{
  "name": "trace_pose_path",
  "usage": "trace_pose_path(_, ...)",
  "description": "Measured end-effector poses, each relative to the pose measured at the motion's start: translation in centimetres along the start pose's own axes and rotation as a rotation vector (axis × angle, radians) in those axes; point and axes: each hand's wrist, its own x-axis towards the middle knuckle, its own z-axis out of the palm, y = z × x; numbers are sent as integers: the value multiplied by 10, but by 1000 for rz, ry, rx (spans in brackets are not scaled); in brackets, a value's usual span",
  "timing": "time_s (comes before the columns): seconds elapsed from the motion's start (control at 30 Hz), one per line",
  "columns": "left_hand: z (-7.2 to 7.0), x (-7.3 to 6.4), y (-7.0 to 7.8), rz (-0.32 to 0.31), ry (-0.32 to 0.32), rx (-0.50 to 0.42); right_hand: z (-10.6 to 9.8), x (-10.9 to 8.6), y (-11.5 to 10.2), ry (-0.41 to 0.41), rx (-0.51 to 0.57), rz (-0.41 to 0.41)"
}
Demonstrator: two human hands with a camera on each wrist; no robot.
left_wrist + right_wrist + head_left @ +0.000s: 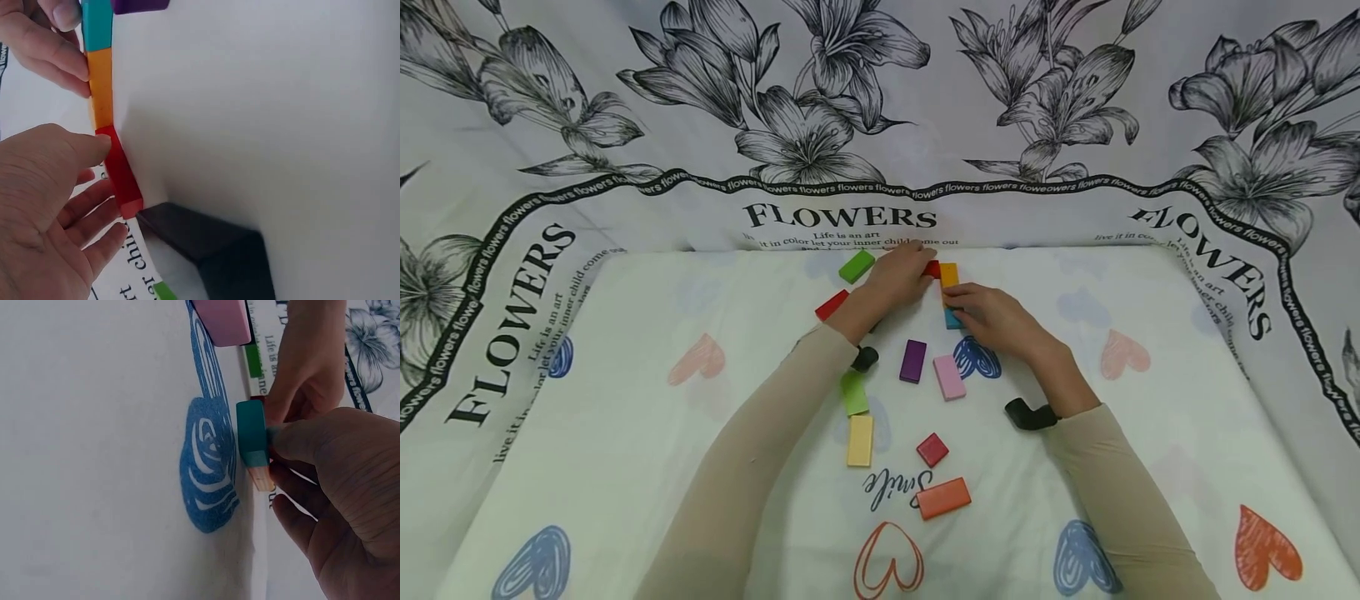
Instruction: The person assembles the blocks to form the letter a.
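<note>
A red block (122,175), an orange block (101,87) and a teal block (97,25) stand end to end in a row in the left wrist view. My left hand (898,279) grips the red block, its thumb at the end beside the orange one and its fingers behind. At the row's other end, my right hand (1000,319) holds the teal block with its thumb against the side, while its fingertips touch the orange block. A dark block (200,231) lies by the red block's free end. In the head view, my left hand hides most of the red block.
Purple (913,361) and pink (949,377) blocks lie nearer me. Left are a green block (857,266) and another red block (831,305). Lime (853,392), cream (860,441), small red (932,450) and orange-red (943,498) blocks lie on the printed cloth (1037,517).
</note>
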Motion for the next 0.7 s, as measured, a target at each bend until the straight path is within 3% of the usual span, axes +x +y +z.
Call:
trace_pose_path(0.23,-10,-16,-14,-22,48,-24,0,1,-3,3,23,9)
trace_pose_path(0.53,-17,-39,-44,-183,103,-56,0,1,-5,4,-8,15)
trace_pose_path(0.7,-19,-47,-53,-241,89,-99,1,0,-5,-2,-10,25)
